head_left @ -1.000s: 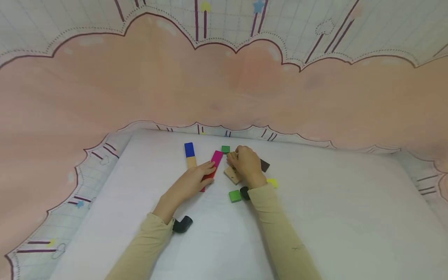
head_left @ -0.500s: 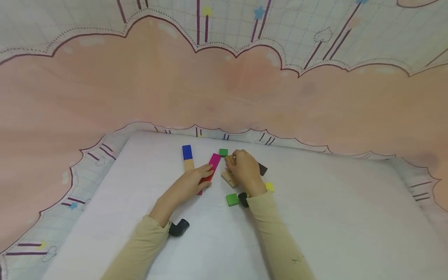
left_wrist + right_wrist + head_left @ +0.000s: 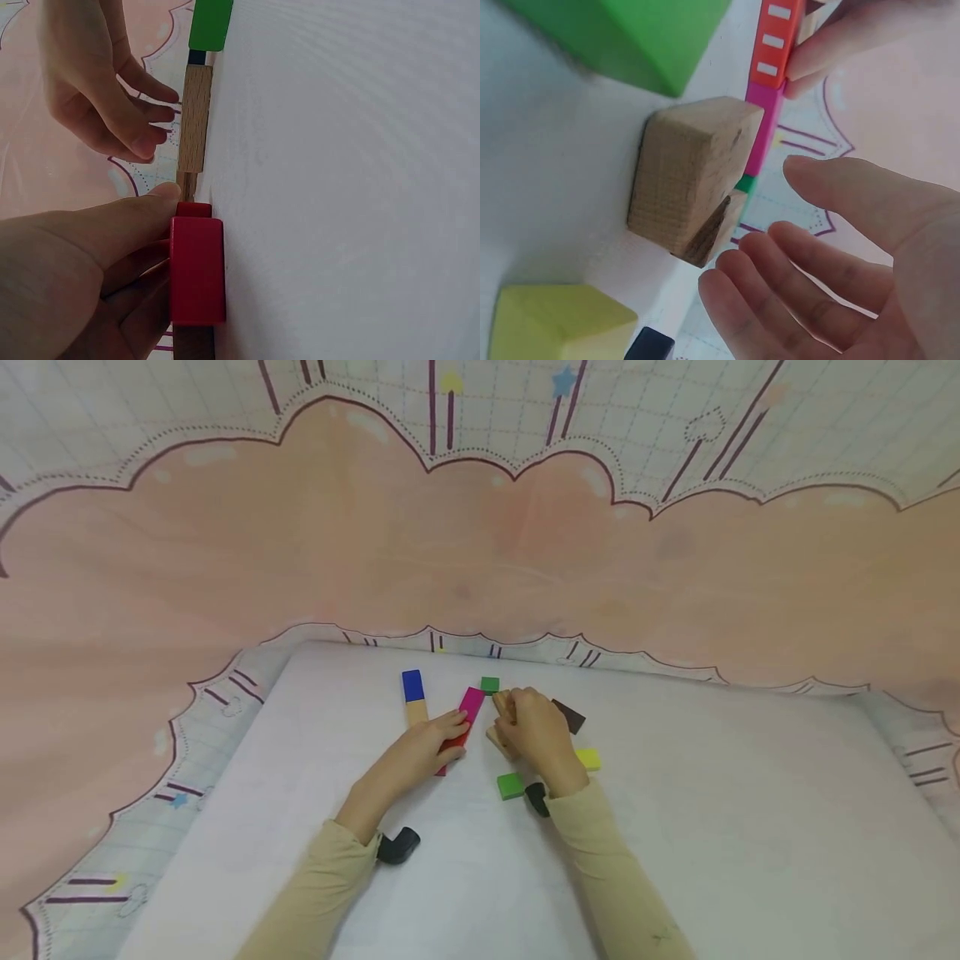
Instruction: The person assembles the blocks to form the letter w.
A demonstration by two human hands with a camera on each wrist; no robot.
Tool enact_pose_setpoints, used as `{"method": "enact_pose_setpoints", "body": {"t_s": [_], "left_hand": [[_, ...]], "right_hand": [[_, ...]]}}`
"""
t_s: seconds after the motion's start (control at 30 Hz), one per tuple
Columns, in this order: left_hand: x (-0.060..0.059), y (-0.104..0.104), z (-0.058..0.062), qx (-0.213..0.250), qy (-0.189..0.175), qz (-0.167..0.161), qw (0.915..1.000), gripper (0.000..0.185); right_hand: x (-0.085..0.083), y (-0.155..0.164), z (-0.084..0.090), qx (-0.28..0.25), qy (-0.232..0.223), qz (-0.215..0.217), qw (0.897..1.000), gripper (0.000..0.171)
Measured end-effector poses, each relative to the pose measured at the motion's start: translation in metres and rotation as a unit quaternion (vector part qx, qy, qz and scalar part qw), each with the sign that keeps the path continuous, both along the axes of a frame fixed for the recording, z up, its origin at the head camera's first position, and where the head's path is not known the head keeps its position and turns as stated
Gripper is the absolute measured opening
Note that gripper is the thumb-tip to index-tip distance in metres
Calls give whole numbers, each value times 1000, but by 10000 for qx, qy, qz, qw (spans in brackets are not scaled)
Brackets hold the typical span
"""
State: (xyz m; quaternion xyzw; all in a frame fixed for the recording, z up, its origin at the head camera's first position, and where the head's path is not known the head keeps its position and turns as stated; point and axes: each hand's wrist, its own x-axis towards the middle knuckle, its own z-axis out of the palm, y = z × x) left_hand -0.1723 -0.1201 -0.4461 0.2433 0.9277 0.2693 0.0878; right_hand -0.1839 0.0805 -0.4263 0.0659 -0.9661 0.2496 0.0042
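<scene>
Head view, left hand (image 3: pixel 420 750) on red block (image 3: pixel 453 742), fingers flat

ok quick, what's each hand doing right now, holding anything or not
Left hand: fingers rest on the red block, pressing it; no clear curled grip.
Right hand: open, fingers relaxed beside the plain wooden block, holding nothing.
</scene>
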Motion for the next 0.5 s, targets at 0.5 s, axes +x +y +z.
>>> {"method": "enact_pose_setpoints", "body": {"t_s": [0.5], "left_hand": [[0,0,-3,85,138,14,9999,46]], "right_hand": [[13,-3,-3,68,-105,145,9998,17]]}}
